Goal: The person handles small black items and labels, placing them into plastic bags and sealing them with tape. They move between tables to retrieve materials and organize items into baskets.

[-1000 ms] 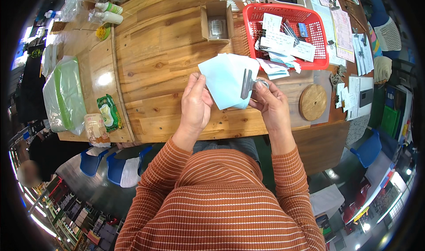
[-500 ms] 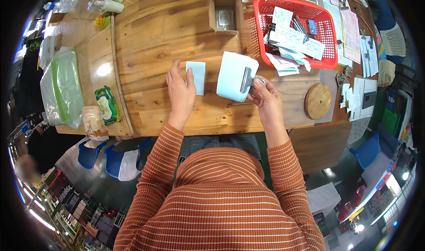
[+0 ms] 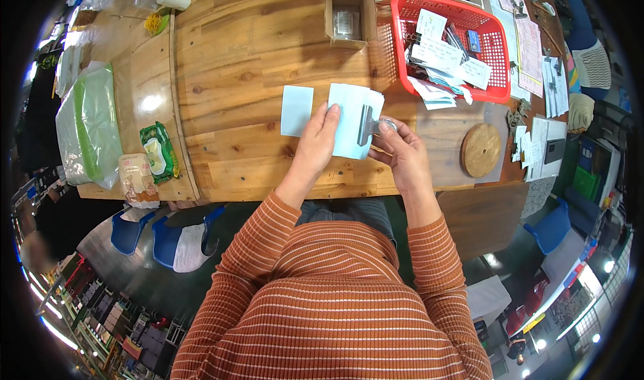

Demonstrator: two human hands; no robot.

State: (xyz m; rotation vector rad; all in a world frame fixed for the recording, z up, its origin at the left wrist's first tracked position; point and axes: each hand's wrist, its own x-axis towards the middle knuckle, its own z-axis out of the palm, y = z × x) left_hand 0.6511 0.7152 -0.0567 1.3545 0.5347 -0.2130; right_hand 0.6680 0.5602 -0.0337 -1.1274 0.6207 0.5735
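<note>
Holding a small stack of pale blue paper slips (image 3: 350, 120) between both hands, we are partway through the work with the clip. Our left hand (image 3: 316, 145) lies flat along the stack's left edge, fingers closed lightly over it. Our right hand (image 3: 397, 150) pinches the handles of a metal binder clip (image 3: 366, 124) that sits on the stack's right edge; whether its jaws are fully seated on the paper we cannot tell from here. The stack is over the middle of the wooden table (image 3: 248, 58), just beyond its near edge.

One separate blue slip (image 3: 296, 110) lies flat on the wood just left of our left hand, apart from the stack. We judge that the slips are gathered and the clip is on or nearly on, while that lone slip is not in the bundle.

Farther out, a red plastic basket (image 3: 493, 28) full of loose papers and clips stands to the far right, and an open cardboard box (image 3: 347, 14) sits beside it, far centre. A round wooden coaster (image 3: 481, 150) lies to the right of our right hand. On the left, a green pack of wipes (image 3: 159, 152), a wrapped packet (image 3: 136, 177) and a clear bag with green contents (image 3: 86, 125) rest near the table's edge. Nothing lies between our hands and the loose slip; the basket and coaster are well apart from the stack.
</note>
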